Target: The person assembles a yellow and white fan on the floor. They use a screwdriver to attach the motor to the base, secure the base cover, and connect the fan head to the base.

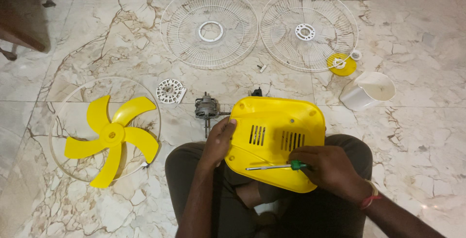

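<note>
The left hand [218, 141] grips the yellow cover [276, 138]; the right hand [330, 167] pinches a screwdriver [274, 166], likely working its screws; the tip needs seating.

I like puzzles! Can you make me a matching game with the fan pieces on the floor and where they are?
Things:
1. yellow fan blade
2. screwdriver
3. white cup-shaped cover
4. small motor

Places:
A. held in the right hand, lying across the yellow housing
B. on the floor to the right of the housing
C. inside a thin ring on the left
D. on the floor just past the left hand

Pairs: 1-C, 2-A, 3-B, 4-D
</note>
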